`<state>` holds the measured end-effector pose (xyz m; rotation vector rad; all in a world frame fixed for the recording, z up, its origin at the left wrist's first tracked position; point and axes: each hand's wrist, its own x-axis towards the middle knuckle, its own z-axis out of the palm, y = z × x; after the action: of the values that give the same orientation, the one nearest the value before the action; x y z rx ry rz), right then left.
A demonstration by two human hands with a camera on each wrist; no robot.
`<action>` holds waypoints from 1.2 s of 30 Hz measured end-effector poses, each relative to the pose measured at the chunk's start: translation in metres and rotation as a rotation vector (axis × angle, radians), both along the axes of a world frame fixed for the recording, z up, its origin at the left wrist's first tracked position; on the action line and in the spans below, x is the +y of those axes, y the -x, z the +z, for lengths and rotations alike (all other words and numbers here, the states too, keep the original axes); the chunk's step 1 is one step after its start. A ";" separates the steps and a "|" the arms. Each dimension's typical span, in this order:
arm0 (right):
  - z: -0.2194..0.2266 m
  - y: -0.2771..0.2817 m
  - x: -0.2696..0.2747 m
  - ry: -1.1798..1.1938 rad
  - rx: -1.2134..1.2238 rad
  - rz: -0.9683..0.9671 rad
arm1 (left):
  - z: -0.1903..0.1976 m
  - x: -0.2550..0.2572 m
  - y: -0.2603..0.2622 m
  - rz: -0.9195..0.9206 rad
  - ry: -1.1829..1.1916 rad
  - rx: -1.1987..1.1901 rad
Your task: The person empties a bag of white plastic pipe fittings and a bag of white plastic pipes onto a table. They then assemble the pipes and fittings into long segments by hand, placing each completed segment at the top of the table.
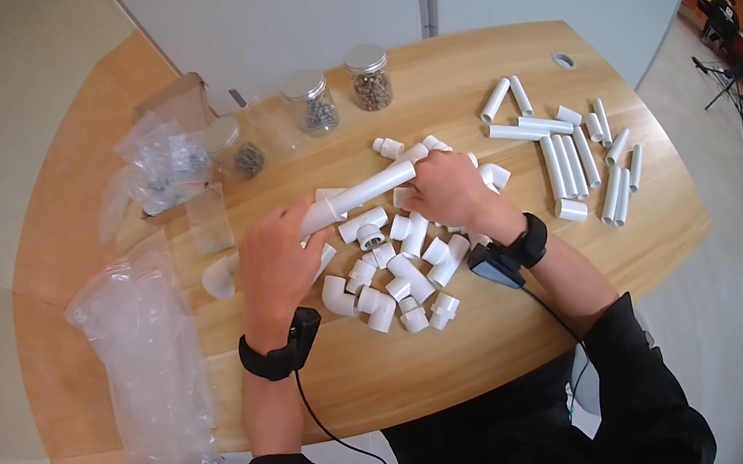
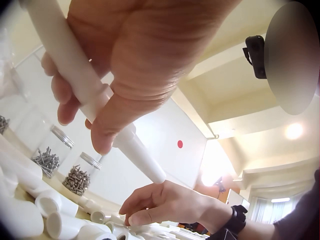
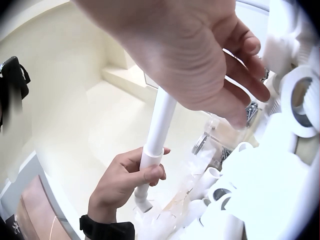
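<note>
My left hand grips a long white plastic pipe around a joint in it, thumb on one side and fingers on the other. At the pipe's left end sits an elbow fitting. The right wrist view shows this pipe slanting up from the left fingers, a coupling collar beside the thumb. My right hand reaches down over a pile of white pipe fittings, past the pipe's free end. Its fingers are loosely bent, with nothing visible between them in the right wrist view. Elbows and tees make up much of the pile.
Cut white pipe lengths lie at the right of the wooden table. Along the back stand a jar of screws and two more lidded jars. Clear plastic bags cover the left side, near an open cardboard box.
</note>
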<state>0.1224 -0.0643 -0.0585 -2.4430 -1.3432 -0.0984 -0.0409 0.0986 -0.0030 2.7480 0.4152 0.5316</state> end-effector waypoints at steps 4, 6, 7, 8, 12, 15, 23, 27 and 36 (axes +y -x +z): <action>0.007 0.001 0.000 0.065 0.040 0.009 | 0.001 0.000 0.000 -0.015 0.080 0.048; -0.001 -0.001 0.001 0.052 0.015 -0.001 | 0.003 -0.001 0.000 -0.023 0.094 0.045; -0.002 -0.001 0.001 0.039 -0.012 -0.009 | 0.005 -0.002 0.000 -0.028 0.109 0.041; -0.002 -0.001 0.001 0.038 -0.011 -0.010 | 0.006 -0.002 -0.001 -0.029 0.108 0.042; -0.002 0.000 0.000 0.051 0.005 -0.029 | 0.010 -0.004 -0.001 -0.029 0.110 0.075; -0.002 0.003 -0.002 -0.013 -0.028 -0.024 | 0.012 -0.005 0.000 -0.033 0.118 0.064; 0.008 0.001 -0.008 0.057 -0.002 -0.008 | 0.013 -0.002 0.001 -0.049 0.118 0.037; 0.033 -0.021 -0.032 -0.168 0.098 0.000 | 0.012 0.000 0.004 -0.012 0.130 0.041; 0.041 -0.043 -0.056 0.013 0.189 -0.126 | 0.010 0.001 0.003 -0.031 0.092 0.036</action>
<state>0.1651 -0.1205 -0.0172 -2.4760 -1.1126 0.1082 -0.0434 0.0997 0.0067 2.6747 0.3946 0.4441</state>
